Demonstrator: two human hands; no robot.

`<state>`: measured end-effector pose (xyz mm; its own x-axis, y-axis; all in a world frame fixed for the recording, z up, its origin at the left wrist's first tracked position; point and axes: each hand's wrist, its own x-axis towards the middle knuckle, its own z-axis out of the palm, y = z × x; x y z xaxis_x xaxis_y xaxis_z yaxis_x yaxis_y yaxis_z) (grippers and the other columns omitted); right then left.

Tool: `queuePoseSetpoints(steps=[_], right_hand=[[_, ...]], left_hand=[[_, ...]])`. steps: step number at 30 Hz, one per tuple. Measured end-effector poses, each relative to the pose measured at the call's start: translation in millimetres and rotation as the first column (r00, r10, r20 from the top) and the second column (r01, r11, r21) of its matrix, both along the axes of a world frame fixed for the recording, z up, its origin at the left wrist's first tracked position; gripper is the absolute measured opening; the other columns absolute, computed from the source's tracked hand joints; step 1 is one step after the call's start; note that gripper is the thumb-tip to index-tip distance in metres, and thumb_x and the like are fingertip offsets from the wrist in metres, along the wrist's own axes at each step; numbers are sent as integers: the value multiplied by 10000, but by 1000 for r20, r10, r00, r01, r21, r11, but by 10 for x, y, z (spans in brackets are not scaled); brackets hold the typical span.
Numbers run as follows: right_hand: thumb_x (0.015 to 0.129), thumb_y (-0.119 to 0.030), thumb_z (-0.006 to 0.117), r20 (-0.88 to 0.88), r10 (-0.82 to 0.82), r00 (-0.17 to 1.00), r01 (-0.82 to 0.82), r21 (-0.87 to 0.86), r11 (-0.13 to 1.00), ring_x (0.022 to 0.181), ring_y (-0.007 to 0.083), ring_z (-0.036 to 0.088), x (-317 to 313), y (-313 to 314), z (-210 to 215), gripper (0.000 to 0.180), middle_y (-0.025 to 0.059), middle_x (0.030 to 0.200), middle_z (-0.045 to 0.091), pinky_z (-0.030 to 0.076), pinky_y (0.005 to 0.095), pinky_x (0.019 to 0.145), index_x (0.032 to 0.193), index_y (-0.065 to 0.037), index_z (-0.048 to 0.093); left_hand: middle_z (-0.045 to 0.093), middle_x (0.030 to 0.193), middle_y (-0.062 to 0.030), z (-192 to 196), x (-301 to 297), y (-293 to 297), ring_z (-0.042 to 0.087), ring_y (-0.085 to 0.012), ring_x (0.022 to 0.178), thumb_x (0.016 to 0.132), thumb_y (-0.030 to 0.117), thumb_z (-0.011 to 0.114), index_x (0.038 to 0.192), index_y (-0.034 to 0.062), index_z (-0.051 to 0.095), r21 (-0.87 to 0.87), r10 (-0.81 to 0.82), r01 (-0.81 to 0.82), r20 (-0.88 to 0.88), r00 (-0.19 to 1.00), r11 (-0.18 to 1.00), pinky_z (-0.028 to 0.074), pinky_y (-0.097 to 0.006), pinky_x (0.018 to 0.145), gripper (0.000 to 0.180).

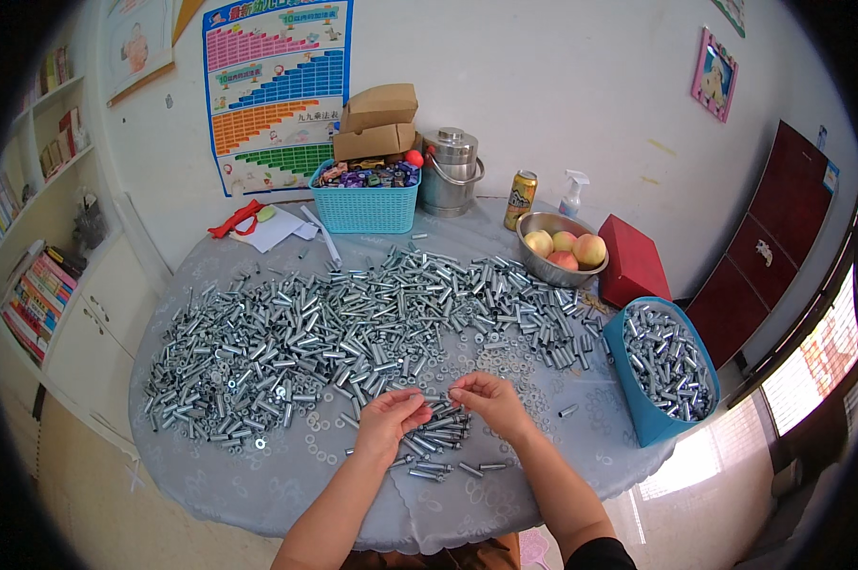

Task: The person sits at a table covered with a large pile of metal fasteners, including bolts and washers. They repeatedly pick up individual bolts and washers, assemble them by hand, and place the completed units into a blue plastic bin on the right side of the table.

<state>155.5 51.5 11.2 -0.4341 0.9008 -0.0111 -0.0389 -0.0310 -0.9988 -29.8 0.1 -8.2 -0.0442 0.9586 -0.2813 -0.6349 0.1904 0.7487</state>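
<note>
My left hand point(394, 420) and my right hand point(490, 401) face each other above the near middle of the table. Thumb and fingers are pinched together on both, and whatever small piece each may hold is too small or hidden to name. Beneath and between them lies a small group of sleeved metal bolts point(435, 439), several pointing toward the near edge. Beyond my fingers spreads a wide heap of shiny metal sleeves and bolts point(353, 323). Flat round washers point(320, 442) are scattered left of my left hand, and more thin washers point(505, 361) lie beyond my right hand.
A blue bin point(638, 404) full of metal sleeves stands at the right edge. Behind the heap are a turquoise basket point(364, 211) of toys, a steel canister point(451, 180), a yellow can point(521, 199), a spray bottle point(571, 195), a fruit bowl point(547, 269) and a red box point(633, 261).
</note>
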Motion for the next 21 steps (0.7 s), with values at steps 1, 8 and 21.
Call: queuePoseSetpoints(steps=[1,8,21], right_hand=[[844,-119,621,0,1,1000,-1,8,1000,749,69,578,-11,-10,-11,147,19,839,636,430,197,626,948,-15,613],[838,-89,624,-25,-87,996,88,56,995,794,73,570,-81,-56,-47,144,24,864,637,446,206,702,950,1,632],[850,-106,599,165,-125,978,60,348,935,845,110,552,-105,-137,103,168,50,908,626,433,226,736,985,-33,666]], left_hand=[[630,851,-117,-6,8,1,643,-199,726,801,42,644,967,-49,585,-5,2,-1,9,1000,1000,552,-272,678,199],[637,885,-135,-84,-7,4,643,-196,730,823,49,617,957,-45,588,-16,-20,22,134,991,1000,554,-269,684,166],[640,898,-133,-103,-21,12,638,-181,763,839,87,607,942,-33,597,-16,-25,28,152,988,999,549,-258,696,158]])
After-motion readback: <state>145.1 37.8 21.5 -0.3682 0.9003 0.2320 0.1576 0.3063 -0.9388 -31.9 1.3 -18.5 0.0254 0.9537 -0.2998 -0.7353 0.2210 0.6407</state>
